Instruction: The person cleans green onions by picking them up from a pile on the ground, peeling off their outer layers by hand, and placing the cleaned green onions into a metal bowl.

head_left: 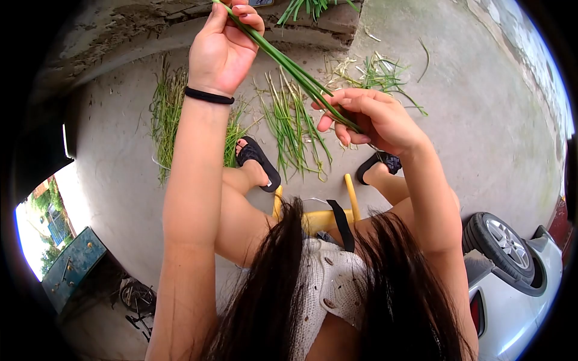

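Above grey floor (120,162), green stalks (278,55)

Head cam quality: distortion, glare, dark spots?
Head view: strong fisheye curvature, black corners; bright outdoor opening at far left partly washed out; glare streak on silver-grey car, lower right; black spoked bicycle wheel sits in dimness, detail hard to read; held long green stalks fairly crisp.

No lettering, number or sign can be read. At the far edge, left of centre, a small blue and white patch (261,2) is mostly cut off, its markings unclear. The wheel (507,242) at the right has an illegible hub.
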A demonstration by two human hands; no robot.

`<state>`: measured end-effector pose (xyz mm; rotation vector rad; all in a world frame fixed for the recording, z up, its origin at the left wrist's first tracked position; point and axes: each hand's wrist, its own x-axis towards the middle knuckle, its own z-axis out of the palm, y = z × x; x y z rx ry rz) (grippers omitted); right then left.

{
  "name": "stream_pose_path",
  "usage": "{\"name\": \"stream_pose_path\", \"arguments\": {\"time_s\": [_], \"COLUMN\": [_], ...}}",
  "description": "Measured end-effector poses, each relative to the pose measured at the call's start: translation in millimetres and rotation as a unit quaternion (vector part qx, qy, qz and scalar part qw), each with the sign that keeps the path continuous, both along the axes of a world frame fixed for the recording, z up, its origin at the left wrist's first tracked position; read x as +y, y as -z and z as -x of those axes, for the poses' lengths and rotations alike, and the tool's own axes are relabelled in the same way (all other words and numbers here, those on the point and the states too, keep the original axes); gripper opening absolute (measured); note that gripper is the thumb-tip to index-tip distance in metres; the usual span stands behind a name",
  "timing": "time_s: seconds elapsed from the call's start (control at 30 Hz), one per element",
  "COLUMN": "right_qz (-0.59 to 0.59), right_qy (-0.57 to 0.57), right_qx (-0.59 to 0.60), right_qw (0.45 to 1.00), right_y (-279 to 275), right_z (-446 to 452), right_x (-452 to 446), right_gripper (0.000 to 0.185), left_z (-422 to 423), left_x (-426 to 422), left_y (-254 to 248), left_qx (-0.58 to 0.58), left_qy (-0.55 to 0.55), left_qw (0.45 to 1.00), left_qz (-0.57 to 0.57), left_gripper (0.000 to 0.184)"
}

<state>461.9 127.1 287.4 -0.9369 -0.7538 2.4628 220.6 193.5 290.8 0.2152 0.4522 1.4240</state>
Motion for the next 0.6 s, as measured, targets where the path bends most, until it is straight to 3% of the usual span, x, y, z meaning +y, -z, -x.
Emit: {"name": "stream_pose_path", "arguments": {"time_s": [0.13, 0.23, 0.33, 0.6], "right_qz": [-0.058, -0.085, -0.1, -0.076], "right_qy": [-0.066, -0.06, -0.038, -0.021], "right_qx": [0.025, -0.001, -0.01, 0.019], "right_qw": [0.996, 0.995, 0.994, 0.997], "right_y": [2, -3, 1, 14], "right_z": [-1, -1, 1, -3], "right_x": [-4, -3, -4, 1], "right_gripper": [0.029, 0.026, 0.019, 0.018], "left_z": [1, 18, 18, 13], "left_x": [0, 5, 5, 5], "left_y": [-1, 20, 13, 10], "left_qx": [0.014, -0.04, -0.053, -0.03], "left_qy": [-0.023, 0.015, 0.043, -0.009], "left_qw": [1.0, 0.998, 0.996, 0.999], "left_qz": [-0.004, -0.036, -0.058, -0.01], "left_gripper": [0.021, 0.027, 0.02, 0.021]}}
